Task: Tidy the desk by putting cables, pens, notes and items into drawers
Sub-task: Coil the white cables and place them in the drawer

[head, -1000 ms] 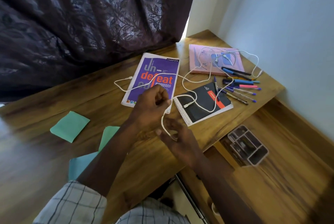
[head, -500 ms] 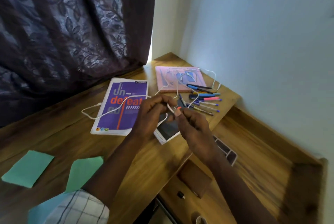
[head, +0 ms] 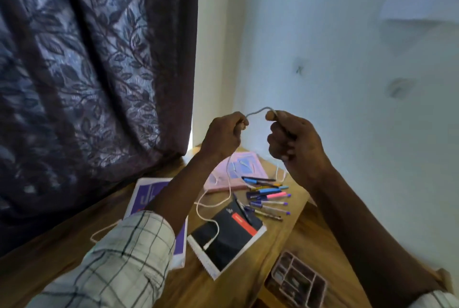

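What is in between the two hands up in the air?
A short arch of the white cable bridges the gap from the left hand to the right hand, seen in the head view.

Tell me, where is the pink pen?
In the head view, the pink pen lies among the other pens near the desk's right edge, just right of the black notebook and below the raised right hand.

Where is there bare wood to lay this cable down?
Bare desk left of the purple notebook, under the curtain. The drawer floor between pens and tray is free. Crowded: pink notebook, pens and black notepad at the right end.
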